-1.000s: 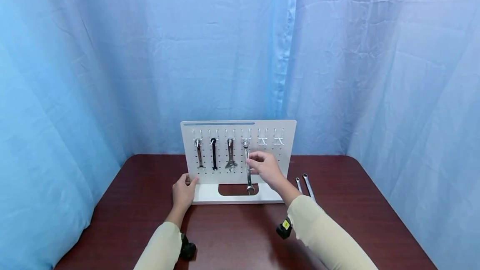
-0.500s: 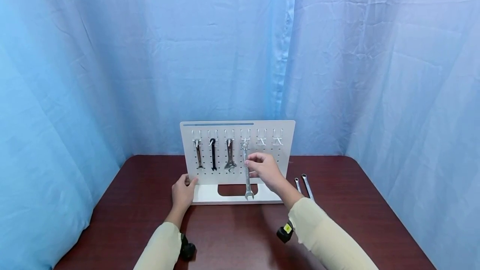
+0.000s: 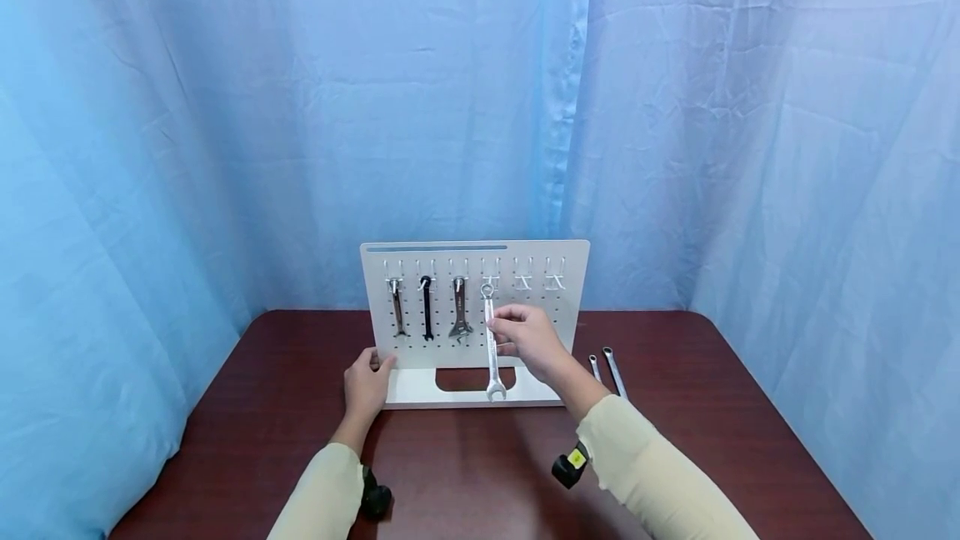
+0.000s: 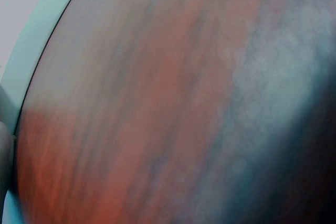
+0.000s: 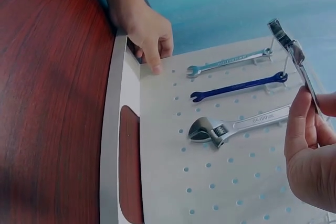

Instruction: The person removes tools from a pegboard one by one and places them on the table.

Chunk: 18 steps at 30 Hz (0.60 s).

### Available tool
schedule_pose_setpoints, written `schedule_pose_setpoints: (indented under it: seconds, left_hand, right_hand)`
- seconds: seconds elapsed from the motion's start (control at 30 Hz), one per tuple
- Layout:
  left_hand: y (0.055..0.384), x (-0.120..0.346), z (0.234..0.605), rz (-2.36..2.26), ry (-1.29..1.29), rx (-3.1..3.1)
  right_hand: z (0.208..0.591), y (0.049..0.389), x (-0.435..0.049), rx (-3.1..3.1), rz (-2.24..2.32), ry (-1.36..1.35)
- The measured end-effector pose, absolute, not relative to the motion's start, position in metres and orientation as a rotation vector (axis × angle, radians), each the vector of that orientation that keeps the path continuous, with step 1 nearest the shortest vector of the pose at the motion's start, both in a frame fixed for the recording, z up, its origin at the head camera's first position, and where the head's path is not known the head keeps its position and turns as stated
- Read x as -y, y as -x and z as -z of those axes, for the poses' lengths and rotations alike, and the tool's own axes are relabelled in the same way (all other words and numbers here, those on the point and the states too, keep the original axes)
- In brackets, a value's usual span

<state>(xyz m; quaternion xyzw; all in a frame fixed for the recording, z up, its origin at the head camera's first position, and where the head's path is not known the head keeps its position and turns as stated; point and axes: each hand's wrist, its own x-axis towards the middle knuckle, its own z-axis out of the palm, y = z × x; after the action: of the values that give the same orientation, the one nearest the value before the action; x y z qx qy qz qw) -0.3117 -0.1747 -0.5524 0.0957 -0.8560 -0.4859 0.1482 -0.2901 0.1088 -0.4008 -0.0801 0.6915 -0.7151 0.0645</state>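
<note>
My right hand (image 3: 530,342) pinches a silver combination wrench (image 3: 492,348) by its shank, before the fourth hook of the white pegboard (image 3: 525,332). The ring end is up by the hook and the open end hangs low; whether the ring sits on the hook I cannot tell. In the right wrist view the wrench (image 5: 307,80) stands out from the board. My left hand (image 3: 365,386) grips the board's lower left edge, thumb on its front. On the hooks to the left hang a small silver wrench (image 3: 398,311), a dark wrench (image 3: 428,311) and an adjustable wrench (image 3: 461,311).
Two more silver wrenches, a shorter one (image 3: 595,368) and a longer one (image 3: 616,373), lie on the brown table (image 3: 465,473) right of the board, partly behind the right forearm. Two bare hooks (image 3: 555,282) are at the board's right. Blue curtains (image 3: 450,107) surround the table.
The held wrench has shifted slightly left, and its open end has swung lower in view, toward me. The right hand moved only a little with it. The left hand stays put.
</note>
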Motion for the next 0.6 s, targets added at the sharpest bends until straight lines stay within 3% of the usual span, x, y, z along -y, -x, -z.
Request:
schedule_pose_setpoints:
  seconds: [0.6]
  left_hand:
    - [0.313,0.174,0.553,1.391,-0.296,2.457]
  right_hand:
    - [0.381,0.280,-0.109,-1.909,2.217,0.277]
